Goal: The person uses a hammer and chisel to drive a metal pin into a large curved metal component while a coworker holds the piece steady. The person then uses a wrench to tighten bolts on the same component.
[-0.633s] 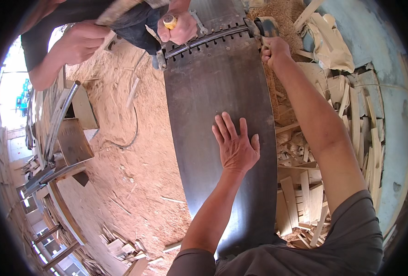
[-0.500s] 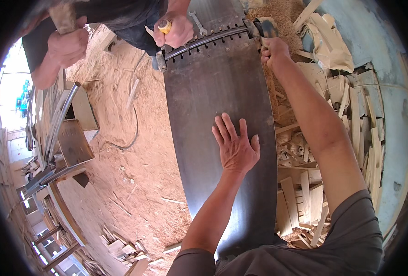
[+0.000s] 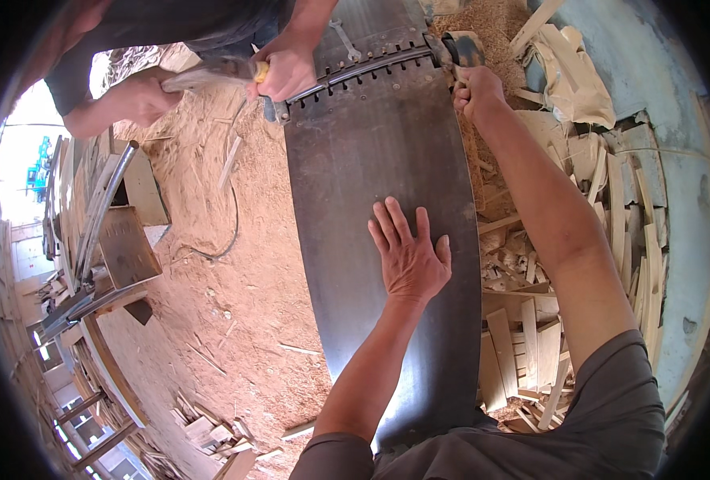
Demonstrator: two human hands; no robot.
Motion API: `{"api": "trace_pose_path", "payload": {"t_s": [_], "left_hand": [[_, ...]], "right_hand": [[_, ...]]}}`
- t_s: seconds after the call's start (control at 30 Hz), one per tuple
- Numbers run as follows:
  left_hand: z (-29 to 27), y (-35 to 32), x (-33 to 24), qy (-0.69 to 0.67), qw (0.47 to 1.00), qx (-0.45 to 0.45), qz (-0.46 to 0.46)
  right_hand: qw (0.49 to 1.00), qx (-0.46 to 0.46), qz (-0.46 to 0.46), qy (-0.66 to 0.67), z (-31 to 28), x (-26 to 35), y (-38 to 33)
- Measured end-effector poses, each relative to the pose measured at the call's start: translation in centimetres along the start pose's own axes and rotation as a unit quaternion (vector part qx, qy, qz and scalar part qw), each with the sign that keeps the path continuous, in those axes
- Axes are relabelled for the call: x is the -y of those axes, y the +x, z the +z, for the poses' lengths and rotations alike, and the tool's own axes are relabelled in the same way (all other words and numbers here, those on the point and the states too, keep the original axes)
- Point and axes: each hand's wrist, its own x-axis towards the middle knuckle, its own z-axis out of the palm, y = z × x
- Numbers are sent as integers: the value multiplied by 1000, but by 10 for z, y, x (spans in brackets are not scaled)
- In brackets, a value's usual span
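Note:
My left hand (image 3: 409, 254) lies flat, fingers spread, on a wide dark smooth belt (image 3: 371, 160) that runs away from my body. A metal bar (image 3: 363, 74) crosses the belt at a slotted seam. At the bar's right end, the fingers of my right hand (image 3: 477, 92) wrap round a metal fitting, mostly hidden by the hand. Beyond the bar's left end, a co-worker's hand (image 3: 289, 72) grips a tool with a yellow handle (image 3: 261, 72). The co-worker's other hand (image 3: 143, 96) holds a wooden club (image 3: 207, 76), blurred by motion, its far end close to that handle.
A wrench (image 3: 343, 38) lies on the belt past the bar. Wood strips (image 3: 531, 344) and a pale crumpled bag (image 3: 571, 80) lie on the right beside a bluish surface (image 3: 683, 200). Sawdust-covered ground (image 3: 243, 320) spreads leftward, with a cable (image 3: 235, 224) and a metal frame (image 3: 103, 216).
The co-worker's wooden club has swung down from upright toward the yellow-handled tool. The hand on that tool has shifted slightly left and down. My hands have stayed put.

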Motion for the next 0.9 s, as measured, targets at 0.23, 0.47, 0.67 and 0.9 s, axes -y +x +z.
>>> {"api": "trace_pose_path", "payload": {"t_s": [0.23,0.47,0.67,0.9], "left_hand": [[-1,1,0,-6,1000,-3,2],[0,1,1,-4,1000,-7,3],[0,1,1,-1,1000,-4,1],[0,1,1,6,1000,-1,0]], "right_hand": [[1000,-4,3,6,0,-1,2],[1000,2,3,8,2,0,0],[1000,-7,10,17,4,2,-4],[999,-32,25,32,9,5,-10]]}}
